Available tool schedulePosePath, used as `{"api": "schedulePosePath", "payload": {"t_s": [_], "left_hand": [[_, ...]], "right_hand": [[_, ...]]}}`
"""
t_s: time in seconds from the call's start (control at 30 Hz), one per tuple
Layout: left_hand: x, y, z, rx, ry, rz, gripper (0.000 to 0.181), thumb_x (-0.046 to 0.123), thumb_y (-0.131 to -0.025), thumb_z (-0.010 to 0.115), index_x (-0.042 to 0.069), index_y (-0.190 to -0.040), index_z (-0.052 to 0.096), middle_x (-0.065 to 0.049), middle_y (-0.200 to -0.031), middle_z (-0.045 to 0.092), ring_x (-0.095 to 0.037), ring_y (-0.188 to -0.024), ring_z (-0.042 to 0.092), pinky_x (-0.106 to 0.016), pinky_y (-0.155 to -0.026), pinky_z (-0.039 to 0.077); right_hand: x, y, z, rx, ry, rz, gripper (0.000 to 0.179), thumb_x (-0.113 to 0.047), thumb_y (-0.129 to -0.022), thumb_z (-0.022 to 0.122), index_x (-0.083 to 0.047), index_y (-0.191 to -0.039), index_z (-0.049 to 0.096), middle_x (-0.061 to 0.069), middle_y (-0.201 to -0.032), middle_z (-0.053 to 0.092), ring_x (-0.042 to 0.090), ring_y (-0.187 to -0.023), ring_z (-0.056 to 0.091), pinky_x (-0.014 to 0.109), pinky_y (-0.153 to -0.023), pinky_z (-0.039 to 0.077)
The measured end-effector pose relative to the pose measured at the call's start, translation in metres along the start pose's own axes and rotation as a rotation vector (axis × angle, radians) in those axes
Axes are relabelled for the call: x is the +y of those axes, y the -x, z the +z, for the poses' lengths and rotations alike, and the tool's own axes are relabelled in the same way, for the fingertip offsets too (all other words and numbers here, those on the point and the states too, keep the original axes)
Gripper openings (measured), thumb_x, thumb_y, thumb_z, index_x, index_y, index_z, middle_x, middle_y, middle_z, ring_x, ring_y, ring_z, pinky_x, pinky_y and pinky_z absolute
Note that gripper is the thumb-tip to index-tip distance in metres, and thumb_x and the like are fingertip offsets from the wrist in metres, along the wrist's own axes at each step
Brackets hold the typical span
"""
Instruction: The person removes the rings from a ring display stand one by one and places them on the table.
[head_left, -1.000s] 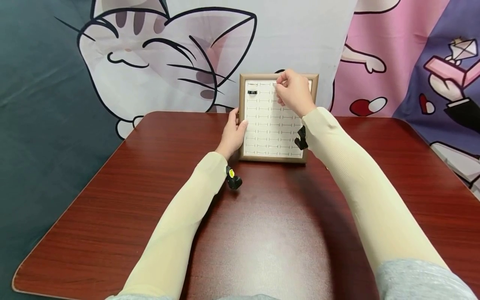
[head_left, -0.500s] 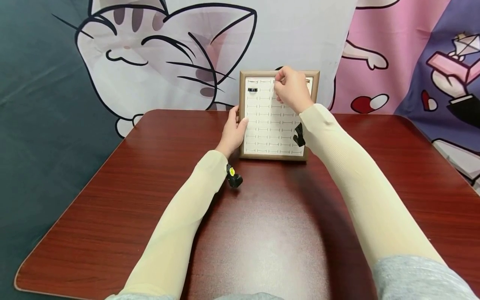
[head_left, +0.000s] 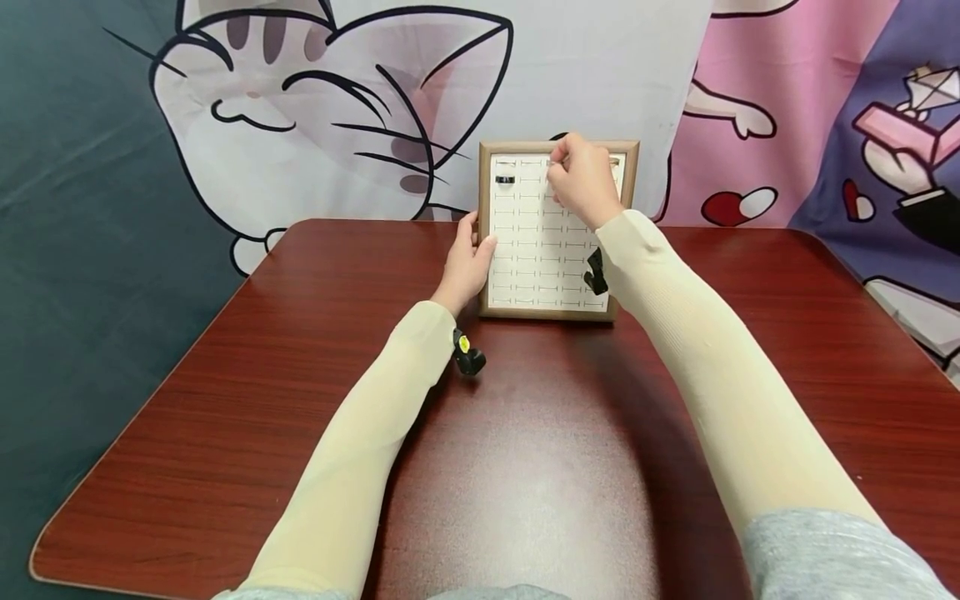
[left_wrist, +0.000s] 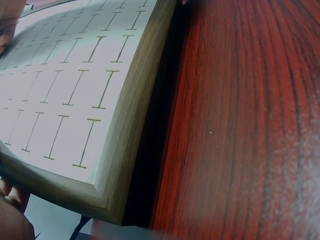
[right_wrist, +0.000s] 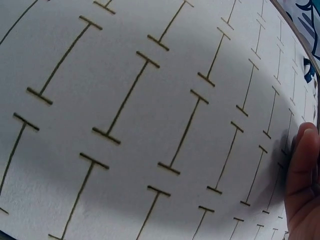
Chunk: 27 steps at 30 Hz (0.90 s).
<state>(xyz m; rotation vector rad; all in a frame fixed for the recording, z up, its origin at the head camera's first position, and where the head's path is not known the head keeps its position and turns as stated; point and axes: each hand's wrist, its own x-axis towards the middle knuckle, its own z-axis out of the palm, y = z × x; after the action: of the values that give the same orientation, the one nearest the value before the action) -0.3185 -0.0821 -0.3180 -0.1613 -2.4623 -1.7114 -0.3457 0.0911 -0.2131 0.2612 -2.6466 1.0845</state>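
Note:
A wood-framed ring display board (head_left: pixel 528 250) leans upright toward the back of the table, its white panel lined with rows of I-shaped slits. My left hand (head_left: pixel 467 265) grips its left edge, thumb in front and fingers going behind. Up at the top of the panel, my right hand (head_left: pixel 583 177) has thumb and forefinger pinched together over a slit; a small pale thing at the fingertips is too small to tell. A black ring (head_left: pixel 505 179) sits in the left column. Something gold-coloured (head_left: pixel 615 162) shows at the top right corner. In the right wrist view, curled fingers (right_wrist: pixel 303 180) touch the panel.
The board stands on a reddish-brown wooden table (head_left: pixel 322 333). Right behind the table hangs a cartoon cat backdrop (head_left: pixel 300 108). Black wrist cameras (head_left: pixel 469 357) stick out from both sleeves.
The head view has tilted slightly, so the board sits a little higher in it. My right wrist has shifted slightly left, with the fingertips staying at the same spot. The left hand keeps its grip.

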Motion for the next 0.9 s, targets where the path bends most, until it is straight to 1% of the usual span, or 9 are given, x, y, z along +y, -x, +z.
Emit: {"api": "schedulePosePath", "payload": {"t_s": [0.2,0.37,0.47,0.6,0.7,0.8,0.9], "left_hand": [[-0.001,-0.001,0.000,-0.002,0.006,-0.001,0.049,0.024,-0.096,0.043,0.026,-0.140,0.024,-0.006,-0.119,0.054,-0.017,-0.101,0.057,-0.032,-0.084,0.046],[0.001,-0.002,-0.002,0.004,0.004,0.005,0.049,0.024,-0.096,0.043,0.025,-0.140,0.024,-0.006,-0.120,0.053,-0.016,-0.101,0.056,-0.033,-0.085,0.046],[0.001,-0.004,-0.004,0.002,-0.002,0.000,0.049,0.025,-0.096,0.043,0.027,-0.141,0.023,-0.006,-0.121,0.053,-0.016,-0.102,0.056,-0.032,-0.086,0.045],[0.001,-0.005,-0.004,-0.004,-0.026,-0.018,0.050,0.028,-0.095,0.043,0.029,-0.141,0.022,-0.003,-0.122,0.052,-0.014,-0.104,0.055,-0.031,-0.087,0.045],[0.001,-0.004,-0.004,-0.001,-0.057,-0.024,0.051,0.029,-0.095,0.044,0.029,-0.141,0.021,-0.002,-0.124,0.052,-0.013,-0.107,0.055,-0.032,-0.091,0.042],[0.001,-0.003,-0.004,-0.001,-0.086,-0.026,0.052,0.031,-0.095,0.044,0.029,-0.142,0.020,-0.001,-0.126,0.052,-0.012,-0.109,0.054,-0.035,-0.097,0.035],[0.000,-0.002,-0.003,-0.003,-0.102,-0.026,0.052,0.031,-0.095,0.043,0.028,-0.142,0.020,0.000,-0.126,0.052,-0.012,-0.111,0.054,-0.039,-0.101,0.028]], "right_hand": [[0.002,-0.001,0.000,-0.001,-0.011,-0.001,0.017,-0.010,-0.088,0.036,-0.009,-0.100,0.048,0.002,-0.073,0.055,0.011,-0.059,0.059,0.021,-0.056,0.048],[0.002,-0.002,-0.001,-0.007,-0.048,-0.020,0.015,-0.010,-0.089,0.037,-0.009,-0.100,0.047,0.004,-0.072,0.057,0.012,-0.058,0.059,0.021,-0.057,0.049],[0.002,-0.003,-0.003,-0.002,-0.073,-0.034,0.013,-0.011,-0.089,0.038,-0.009,-0.098,0.048,0.005,-0.069,0.057,0.011,-0.057,0.058,0.021,-0.056,0.050],[0.004,-0.004,-0.003,-0.002,-0.108,-0.027,0.010,-0.011,-0.089,0.039,-0.010,-0.096,0.047,0.003,-0.067,0.056,0.010,-0.055,0.056,0.020,-0.054,0.049],[0.007,-0.005,-0.003,-0.004,-0.134,-0.019,0.008,-0.011,-0.089,0.041,-0.011,-0.095,0.047,0.002,-0.066,0.055,0.010,-0.054,0.055,0.020,-0.053,0.048],[0.009,-0.004,-0.003,-0.001,-0.157,-0.015,0.007,-0.011,-0.089,0.042,-0.012,-0.094,0.047,0.001,-0.064,0.055,0.010,-0.053,0.055,0.020,-0.052,0.048],[0.011,-0.003,-0.002,0.006,-0.169,-0.017,0.006,-0.011,-0.089,0.043,-0.012,-0.093,0.047,0.000,-0.064,0.055,0.009,-0.052,0.055,0.020,-0.052,0.049]]}}
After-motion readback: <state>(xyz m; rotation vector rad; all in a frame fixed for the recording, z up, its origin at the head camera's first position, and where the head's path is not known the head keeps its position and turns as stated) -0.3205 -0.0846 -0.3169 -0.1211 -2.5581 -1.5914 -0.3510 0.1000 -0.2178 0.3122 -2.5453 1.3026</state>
